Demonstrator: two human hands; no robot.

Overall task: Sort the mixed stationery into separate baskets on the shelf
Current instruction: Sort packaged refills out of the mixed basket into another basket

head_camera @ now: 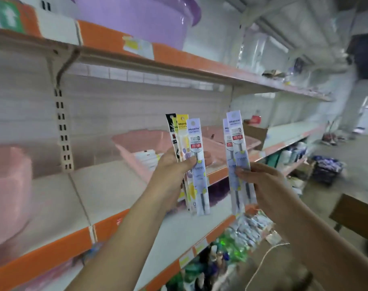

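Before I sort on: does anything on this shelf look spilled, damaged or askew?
Nothing plainly wrong. The left hand grips a mixed fan of packs, the right hand two matching blue packs; the nearer pink basket and farther pink basket sit upright on the shelf.

A: What are the pen packets (199,143) made of?
B: Glossy clear plastic over printed card. The shelf (59,198) is matt painted metal. The pink basket (134,143) on the shelf is smooth, faintly shiny plastic.
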